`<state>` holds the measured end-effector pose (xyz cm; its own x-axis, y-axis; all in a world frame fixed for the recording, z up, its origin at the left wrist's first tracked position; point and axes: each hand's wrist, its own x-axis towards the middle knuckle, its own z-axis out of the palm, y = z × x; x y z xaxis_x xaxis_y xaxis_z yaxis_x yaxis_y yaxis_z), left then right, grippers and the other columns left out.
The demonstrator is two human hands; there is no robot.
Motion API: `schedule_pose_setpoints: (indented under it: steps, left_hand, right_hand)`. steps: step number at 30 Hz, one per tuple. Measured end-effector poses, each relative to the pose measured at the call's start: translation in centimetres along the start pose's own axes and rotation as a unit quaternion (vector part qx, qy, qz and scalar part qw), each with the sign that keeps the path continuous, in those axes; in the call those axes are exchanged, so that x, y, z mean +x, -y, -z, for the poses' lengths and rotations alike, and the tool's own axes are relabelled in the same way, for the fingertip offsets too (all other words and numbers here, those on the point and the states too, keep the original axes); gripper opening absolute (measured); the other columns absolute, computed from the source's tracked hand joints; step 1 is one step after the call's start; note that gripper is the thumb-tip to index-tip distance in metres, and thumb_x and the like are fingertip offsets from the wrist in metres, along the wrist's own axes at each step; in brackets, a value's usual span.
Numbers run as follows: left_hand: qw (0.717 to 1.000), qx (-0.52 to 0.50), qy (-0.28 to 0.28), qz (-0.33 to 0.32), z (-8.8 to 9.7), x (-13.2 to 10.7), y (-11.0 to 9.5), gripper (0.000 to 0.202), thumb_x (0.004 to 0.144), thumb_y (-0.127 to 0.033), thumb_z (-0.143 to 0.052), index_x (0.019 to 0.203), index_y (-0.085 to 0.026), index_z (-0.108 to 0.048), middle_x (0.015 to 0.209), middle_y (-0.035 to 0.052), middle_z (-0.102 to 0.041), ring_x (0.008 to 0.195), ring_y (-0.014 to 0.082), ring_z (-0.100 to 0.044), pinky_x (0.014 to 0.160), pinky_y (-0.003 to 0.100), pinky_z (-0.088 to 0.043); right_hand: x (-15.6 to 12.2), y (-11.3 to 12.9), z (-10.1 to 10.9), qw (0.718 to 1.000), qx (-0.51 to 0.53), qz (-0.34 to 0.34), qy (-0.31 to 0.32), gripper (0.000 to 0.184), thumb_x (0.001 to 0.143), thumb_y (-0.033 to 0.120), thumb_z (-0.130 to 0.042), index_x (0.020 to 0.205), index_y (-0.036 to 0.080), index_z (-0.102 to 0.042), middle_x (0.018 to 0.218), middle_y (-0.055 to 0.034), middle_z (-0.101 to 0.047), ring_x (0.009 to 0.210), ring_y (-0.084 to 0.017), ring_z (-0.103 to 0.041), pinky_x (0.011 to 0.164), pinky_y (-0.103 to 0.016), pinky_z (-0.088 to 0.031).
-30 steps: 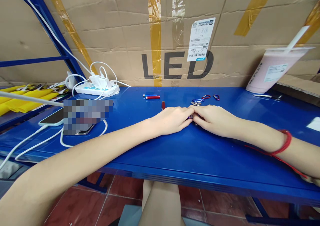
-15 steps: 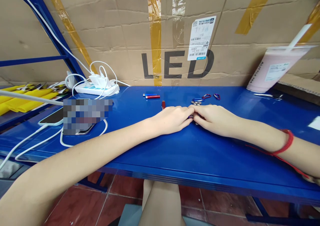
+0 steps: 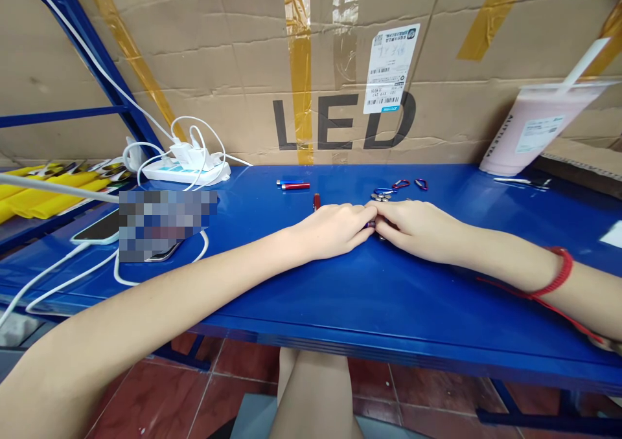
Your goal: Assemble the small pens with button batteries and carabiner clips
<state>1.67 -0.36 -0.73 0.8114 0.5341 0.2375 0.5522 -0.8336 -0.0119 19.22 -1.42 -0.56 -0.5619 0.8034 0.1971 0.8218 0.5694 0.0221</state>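
Observation:
My left hand (image 3: pixel 337 232) and my right hand (image 3: pixel 418 228) meet over the blue table, fingertips touching. A small dark purplish tube (image 3: pixel 371 224) shows between my left thumb and forefinger, mostly hidden. The right fingers are curled closed beside it; what they pinch is hidden. Just behind the hands lie several small silvery discs (image 3: pixel 380 197). A blue carabiner (image 3: pixel 385 191), a red carabiner (image 3: pixel 401 184) and a purplish carabiner (image 3: pixel 421 184) are further back. By my left knuckles sits a red tube (image 3: pixel 317 201). A red tube (image 3: pixel 295 186) and a blue one lie together behind it.
On the left stand a white power strip (image 3: pixel 187 169) with cables and a phone (image 3: pixel 97 226) beside a blurred patch. A drink cup with a straw (image 3: pixel 532 131) is at the back right. A large cardboard box (image 3: pixel 218 70) walls off the table's (image 3: pixel 311 303) back edge.
The camera view has shifted very slightly. Both hands keep the same touching pose, and the things on the table lie as before.

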Motion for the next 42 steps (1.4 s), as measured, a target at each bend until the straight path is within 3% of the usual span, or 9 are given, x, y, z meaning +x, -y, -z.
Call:
schedule_pose_setpoints:
  steps: [15,23,42]
  left_hand:
    - [1.000,-0.009,0.000,-0.011,-0.12,0.13,0.15,0.019,0.092,-0.026,-0.034,0.099,-0.014,-0.046,0.099,0.0087,-0.061,0.088,0.0193,-0.060,0.075,0.032,-0.048]
    - [1.000,0.002,-0.005,-0.011,-0.05,0.03,0.06,0.018,0.093,-0.026,-0.033,0.096,-0.014,-0.045,0.098,0.0082,-0.061,0.084,0.0192,-0.060,0.067,0.030,-0.048]
    - [1.000,0.012,0.012,-0.002,0.33,0.11,-0.24,0.016,0.093,-0.025,-0.034,0.095,-0.013,-0.045,0.098,0.0074,-0.061,0.083,0.0181,-0.059,0.066,0.028,-0.047]
  right_hand:
    - [-0.04,-0.06,-0.04,1.000,0.004,0.003,0.001,0.019,0.087,0.023,-0.033,0.082,0.019,-0.050,0.083,-0.0052,-0.065,0.072,-0.018,-0.060,0.057,-0.027,-0.036]
    - [0.01,0.06,0.04,1.000,-0.002,-0.003,0.005,0.017,0.087,0.024,-0.033,0.080,0.020,-0.048,0.082,-0.0047,-0.065,0.072,-0.019,-0.060,0.056,-0.026,-0.035]
    - [0.03,0.00,0.02,1.000,-0.007,-0.003,0.010,0.018,0.087,0.025,-0.033,0.085,0.019,-0.050,0.086,-0.0061,-0.066,0.077,-0.020,-0.062,0.059,-0.027,-0.037]
